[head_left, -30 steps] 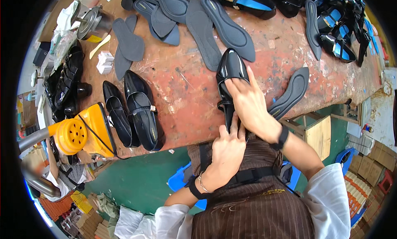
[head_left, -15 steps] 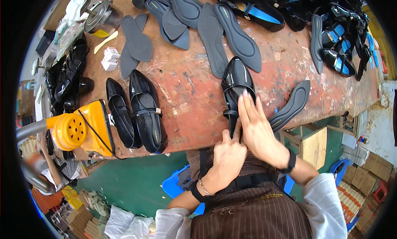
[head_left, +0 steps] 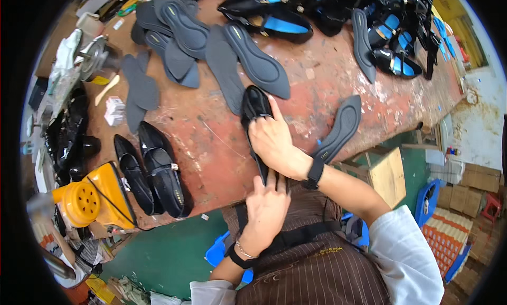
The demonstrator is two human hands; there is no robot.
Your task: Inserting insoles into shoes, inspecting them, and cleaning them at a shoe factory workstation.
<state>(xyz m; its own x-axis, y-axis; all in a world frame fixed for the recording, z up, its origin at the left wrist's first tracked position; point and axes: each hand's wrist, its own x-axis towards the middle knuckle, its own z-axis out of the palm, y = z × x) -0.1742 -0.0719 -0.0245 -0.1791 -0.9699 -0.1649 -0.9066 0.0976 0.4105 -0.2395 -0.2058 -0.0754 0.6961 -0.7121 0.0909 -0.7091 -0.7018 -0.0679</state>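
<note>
The task's thing, a black, glossy shoe with a pointed toe (head_left: 255, 100), lies near the front edge of the worn reddish-brown tabletop (head_left: 211, 146), with its toe directed away from the person. Both hands are on it. The left hand (head_left: 265, 212) is closed about the heel end, thumb on one side and fingers on the other. The right hand (head_left: 271, 142) covers the opening, its fingers bent into it and one finger along the outer side of the toe; the fingertips are hidden, so I cannot tell if they pinch or only press.

In my judgement, the main risk is inside the shoe (the inner sole is covered by the hand): if the fingers push unevenly, a lining there could wrinkle or sit crooked. If the heel slips from the left hand, the shoe could turn, and a nail could scratch the shiny surface.

The toe also lies very close to a flat grey insole (head_left: 222, 67), so a strong forward push could displace it. A dark grey, moulded insole (head_left: 340, 126) lies near the right forearm, and a careless sleeve or elbow might sweep it off the edge.
</note>
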